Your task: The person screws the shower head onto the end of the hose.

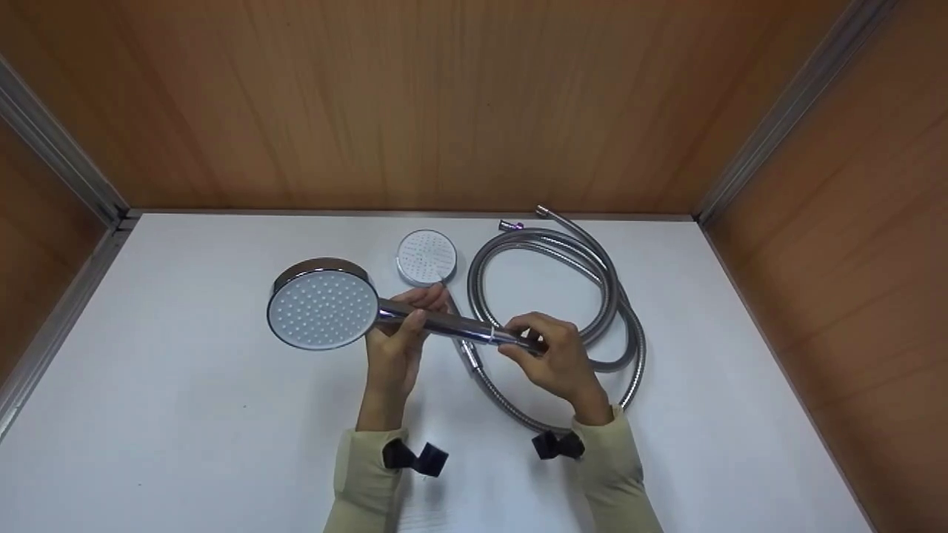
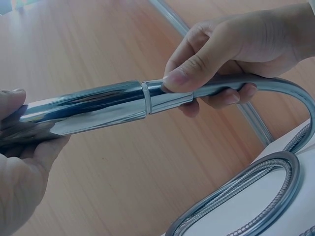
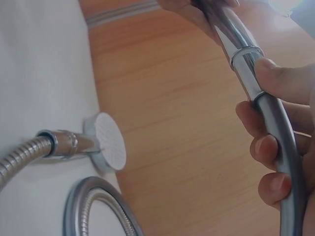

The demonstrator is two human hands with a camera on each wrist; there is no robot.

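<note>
A large chrome shower head (image 1: 324,307) with a pale nozzle face is held above the table, its handle pointing right. My left hand (image 1: 391,359) grips that handle near the head. At the handle's other end, my right hand (image 1: 559,355) pinches the chrome connector (image 2: 170,102) of a smooth grey hose (image 3: 275,123). The connector meets the handle, with a thin ring line at the joint; how tightly they are joined I cannot tell. In the right wrist view, the right fingers curl round connector and hose. The left hand shows only partly in both wrist views.
Behind the hands, a smaller white-faced shower head (image 1: 426,257) lies on the white table (image 1: 222,429), joined to a ribbed metal hose (image 1: 511,407). Coiled hoses (image 1: 478,281) lie to the right, loose ends toward the back. Wooden panels (image 1: 415,104) enclose the table.
</note>
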